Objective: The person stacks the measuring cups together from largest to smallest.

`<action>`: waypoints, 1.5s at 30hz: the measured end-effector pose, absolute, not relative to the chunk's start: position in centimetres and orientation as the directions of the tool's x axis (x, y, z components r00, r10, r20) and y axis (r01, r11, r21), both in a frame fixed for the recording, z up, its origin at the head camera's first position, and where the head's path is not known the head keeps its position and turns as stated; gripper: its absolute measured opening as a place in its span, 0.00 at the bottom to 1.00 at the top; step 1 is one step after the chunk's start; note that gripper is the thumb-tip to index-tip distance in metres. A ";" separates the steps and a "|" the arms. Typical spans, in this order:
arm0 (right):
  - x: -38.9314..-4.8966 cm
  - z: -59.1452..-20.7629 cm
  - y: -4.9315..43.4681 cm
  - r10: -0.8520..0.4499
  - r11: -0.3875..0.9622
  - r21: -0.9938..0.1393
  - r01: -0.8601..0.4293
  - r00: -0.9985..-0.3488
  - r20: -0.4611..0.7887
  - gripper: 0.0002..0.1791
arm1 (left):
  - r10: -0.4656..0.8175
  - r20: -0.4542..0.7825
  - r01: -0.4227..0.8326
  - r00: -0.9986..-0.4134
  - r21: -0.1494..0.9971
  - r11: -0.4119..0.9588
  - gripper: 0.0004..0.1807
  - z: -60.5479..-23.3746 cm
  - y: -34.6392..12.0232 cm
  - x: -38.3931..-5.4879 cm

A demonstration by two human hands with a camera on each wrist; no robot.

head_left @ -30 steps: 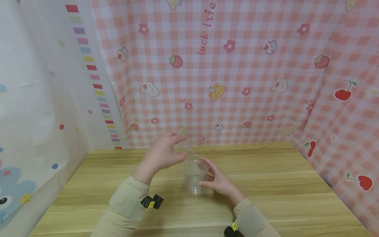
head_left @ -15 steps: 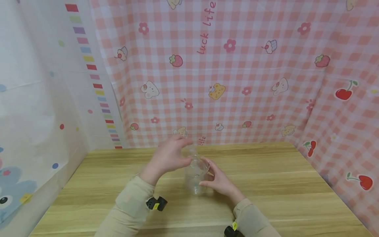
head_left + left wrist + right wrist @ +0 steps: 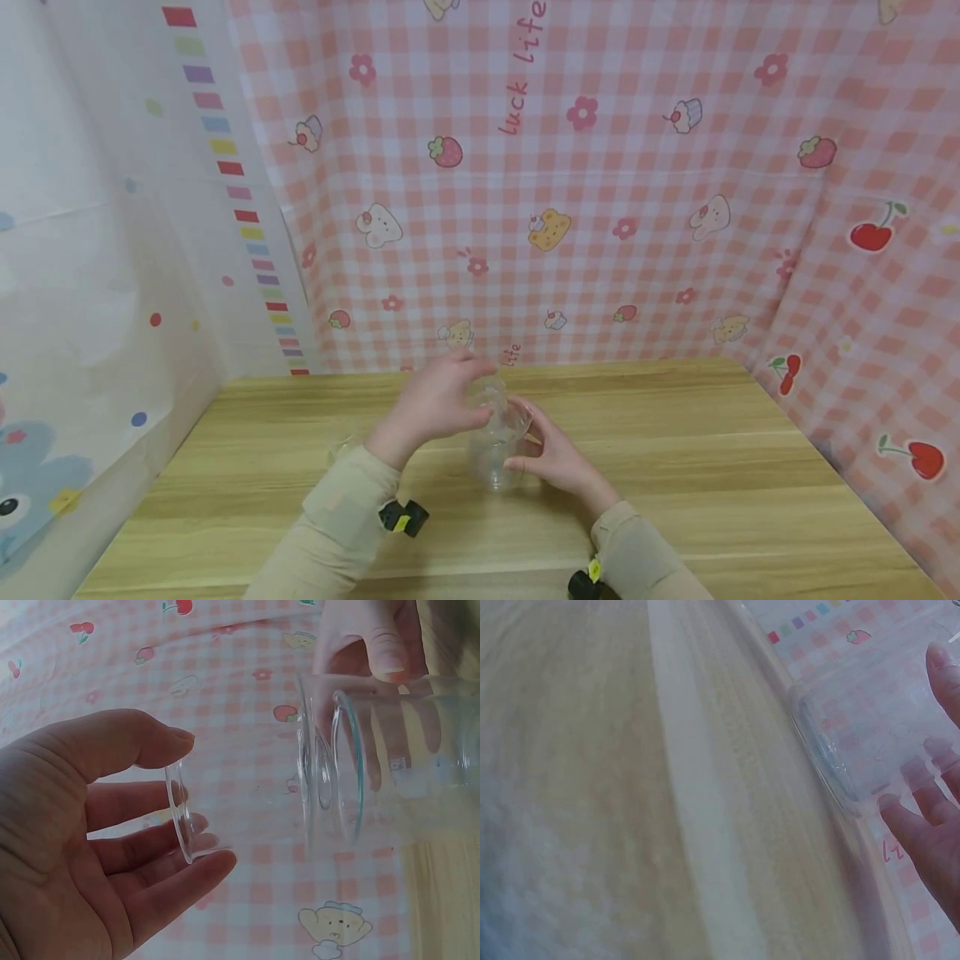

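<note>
A clear cup [image 3: 495, 462] stands upright on the table, and my right hand [image 3: 558, 460] grips its right side with thumb and fingers curved round the wall. Directly above it, my left hand [image 3: 437, 402] holds a second clear cup [image 3: 244, 780] between thumb and fingertips at the end with a rim. The far end of that second cup meets the mouth of the lower one; both are see-through, so I cannot tell how deep it sits inside. In the right wrist view, the fingers [image 3: 930, 802] lie against the lower cup [image 3: 855, 735].
Left of the hands, partly behind the left sleeve [image 3: 348, 492], another clear cup-like thing [image 3: 341, 440] sits on the wooden table [image 3: 690, 475]. A pink checked cloth [image 3: 622, 192] hangs behind the table's back edge. Each wrist carries a small black camera [image 3: 405, 517].
My left hand has moved right and slightly down with its cup, to the mouth of the lower cup. My right hand keeps its place. The clear thing at the left has come into sight.
</note>
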State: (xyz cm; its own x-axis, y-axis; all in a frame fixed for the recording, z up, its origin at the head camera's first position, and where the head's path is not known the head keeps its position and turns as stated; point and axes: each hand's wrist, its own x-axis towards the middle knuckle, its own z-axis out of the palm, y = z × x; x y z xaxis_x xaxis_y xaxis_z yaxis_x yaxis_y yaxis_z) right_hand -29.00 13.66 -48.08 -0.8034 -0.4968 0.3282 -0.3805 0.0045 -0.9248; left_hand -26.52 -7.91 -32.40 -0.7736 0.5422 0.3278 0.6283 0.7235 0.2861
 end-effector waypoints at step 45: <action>-29.0 -48.2 13.8 -0.481 0.043 -0.921 -0.388 -0.816 0.321 0.49 | 0.570 0.163 0.593 -0.806 0.213 0.777 0.24 -34.6 -6.1 -27.3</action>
